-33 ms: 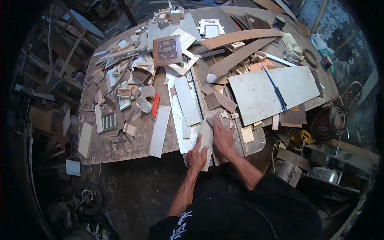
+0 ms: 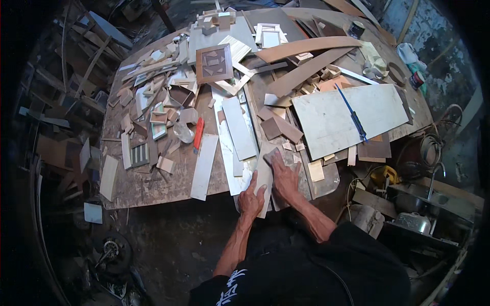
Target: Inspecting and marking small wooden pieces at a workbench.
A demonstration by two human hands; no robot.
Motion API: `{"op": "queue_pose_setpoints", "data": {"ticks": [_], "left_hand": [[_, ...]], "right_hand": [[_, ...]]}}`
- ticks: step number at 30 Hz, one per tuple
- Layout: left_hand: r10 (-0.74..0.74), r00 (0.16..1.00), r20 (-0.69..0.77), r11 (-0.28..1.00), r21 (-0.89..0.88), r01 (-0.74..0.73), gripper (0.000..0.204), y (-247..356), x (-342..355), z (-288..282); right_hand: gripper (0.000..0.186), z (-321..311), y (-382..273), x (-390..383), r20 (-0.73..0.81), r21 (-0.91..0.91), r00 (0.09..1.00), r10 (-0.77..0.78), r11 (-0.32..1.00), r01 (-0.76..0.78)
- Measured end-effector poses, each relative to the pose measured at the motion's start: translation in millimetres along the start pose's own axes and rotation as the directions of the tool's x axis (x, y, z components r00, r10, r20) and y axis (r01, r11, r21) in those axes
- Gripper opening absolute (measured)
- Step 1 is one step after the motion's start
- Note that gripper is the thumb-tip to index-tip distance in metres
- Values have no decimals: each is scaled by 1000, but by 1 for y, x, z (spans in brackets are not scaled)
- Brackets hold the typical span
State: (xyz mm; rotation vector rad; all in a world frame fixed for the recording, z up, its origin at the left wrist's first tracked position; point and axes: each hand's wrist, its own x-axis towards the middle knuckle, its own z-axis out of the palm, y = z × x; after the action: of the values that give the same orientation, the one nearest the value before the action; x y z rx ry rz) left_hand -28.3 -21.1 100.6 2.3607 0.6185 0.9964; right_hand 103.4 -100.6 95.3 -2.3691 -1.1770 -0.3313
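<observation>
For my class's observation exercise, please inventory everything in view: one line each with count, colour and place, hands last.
Table: 1, brown, centre
Strip: 1, pale, near edge, between the hands
Large board: 1, off-white, right
Blue tool: 1, blue and black, on large board
Narrow boards: several, pale, left of the strip
Red tool: 1, red, left of centre
Brown frame: 1, brown, back middle
Curved board: 1, brown, back
Cans: 2, mostly dark, back right and right
Scraps: too many to count, mixed browns, across table
Wheel: 1, dark, lower left
Left hand: 1, bare, on strip
Right hand: 1, bare, beside left hand
</observation>
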Motion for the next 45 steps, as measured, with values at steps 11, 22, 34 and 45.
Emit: {"op": "queue_pose_setpoints", "data": {"ticks": [11, 22, 34, 45], "left_hand": [[-436, 789, 433, 889, 71, 453, 62, 20, 7, -17], [-365, 858, 362, 910, -57, 411, 62, 17, 10, -18], [-304, 857, 417, 941, -9, 338, 62, 25, 39, -57], [-293, 841, 454, 932, -60, 358, 64, 26, 37, -59]], "right_hand": [[50, -18, 17, 45, 308, -35, 951, 42, 999, -33], [52, -32, 61, 83, 109, 9, 990, 90, 996, -92], [24, -48, 51, 99, 231, 565, 970, 81, 800, -202], [23, -47, 58, 113, 150, 487, 939, 311, 803, -344]]}}
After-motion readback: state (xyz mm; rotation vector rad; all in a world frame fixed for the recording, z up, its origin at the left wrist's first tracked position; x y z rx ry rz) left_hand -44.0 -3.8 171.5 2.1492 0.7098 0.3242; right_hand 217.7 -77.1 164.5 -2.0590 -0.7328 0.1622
